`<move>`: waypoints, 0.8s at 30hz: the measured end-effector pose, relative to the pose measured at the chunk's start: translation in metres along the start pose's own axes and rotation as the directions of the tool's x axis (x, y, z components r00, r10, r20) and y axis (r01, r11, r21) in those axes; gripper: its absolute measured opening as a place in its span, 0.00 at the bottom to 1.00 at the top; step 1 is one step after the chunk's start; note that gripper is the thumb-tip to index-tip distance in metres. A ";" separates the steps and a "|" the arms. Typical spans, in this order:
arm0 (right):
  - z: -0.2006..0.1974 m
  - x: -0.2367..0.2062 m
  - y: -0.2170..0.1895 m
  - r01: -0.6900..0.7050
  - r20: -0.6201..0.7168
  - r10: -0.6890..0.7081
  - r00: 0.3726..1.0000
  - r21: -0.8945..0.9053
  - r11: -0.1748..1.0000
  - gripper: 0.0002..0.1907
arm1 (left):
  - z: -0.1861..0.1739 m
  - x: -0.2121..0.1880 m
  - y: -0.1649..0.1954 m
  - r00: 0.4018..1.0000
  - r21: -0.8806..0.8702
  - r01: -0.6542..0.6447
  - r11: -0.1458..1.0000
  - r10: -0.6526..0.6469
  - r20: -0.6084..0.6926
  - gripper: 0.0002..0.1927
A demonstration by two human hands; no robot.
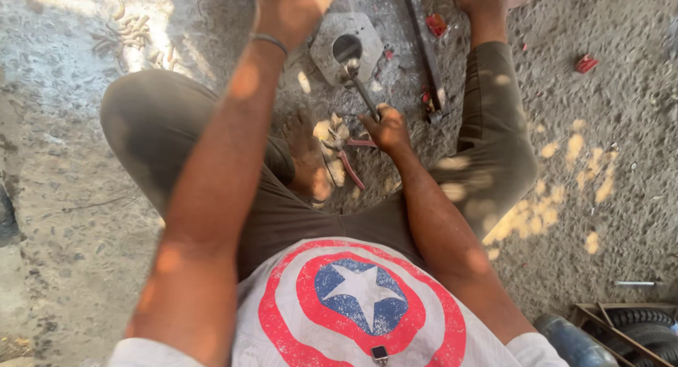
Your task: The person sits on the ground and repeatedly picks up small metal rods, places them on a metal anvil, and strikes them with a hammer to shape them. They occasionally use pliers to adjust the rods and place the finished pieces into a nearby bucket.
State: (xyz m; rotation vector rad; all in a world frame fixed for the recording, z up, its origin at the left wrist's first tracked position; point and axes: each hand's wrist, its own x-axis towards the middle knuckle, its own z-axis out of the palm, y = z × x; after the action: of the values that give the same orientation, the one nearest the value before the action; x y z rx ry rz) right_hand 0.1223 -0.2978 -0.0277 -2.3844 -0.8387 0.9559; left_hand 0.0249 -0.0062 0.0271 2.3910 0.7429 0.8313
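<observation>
**On the ground between our knees: a rod held to a metal block**

Below our right hand (385, 127) we grasp a thin metal rod (361, 90), the fingers clenched round its near end. Its far tip rests at the round hole of a grey, many-sided metal block (347, 48) on the dusty floor (621, 162). We hold the rod slanted, it seems, to keep its tip steady on the hole.

Our left hand (289, 10) is raised above the block and partly out of the picture; we cannot tell whether it is closed on something. A thin band sits on that wrist.

Just beside the right hand, toward our body, lie red-handled pliers (346, 155), close to our bare foot (305, 152), probably for easy reach. Beyond the right hand, a long flat metal bar (424, 49) lies near the block.
</observation>
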 end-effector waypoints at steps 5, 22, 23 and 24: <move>-0.002 0.006 0.001 -0.125 0.086 0.122 0.989 0.028 0.992 0.22 | 0.036 -0.049 0.013 0.645 -0.354 0.756 0.550 -0.718 0.263 0.07; 0.001 0.021 -0.012 0.062 -0.114 -0.050 0.992 0.103 0.993 0.18 | 0.087 -0.093 -0.024 0.659 -0.022 0.719 0.695 -0.671 0.340 0.10; 0.001 0.022 -0.017 0.151 -0.170 -0.132 0.977 0.102 0.983 0.17 | 0.087 -0.094 -0.027 0.683 -0.052 0.703 0.709 -0.653 0.327 0.10; 0.001 0.023 -0.021 0.239 -0.220 -0.214 0.952 0.096 0.966 0.17 | 0.088 -0.095 -0.029 0.704 -0.080 0.688 0.721 -0.638 0.311 0.10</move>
State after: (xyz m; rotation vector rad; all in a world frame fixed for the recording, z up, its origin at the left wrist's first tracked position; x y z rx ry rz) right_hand 0.1268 -0.2671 -0.0263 -2.1804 -0.9218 0.6352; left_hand 0.0108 -0.0687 -0.0894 1.7829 1.2449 0.2478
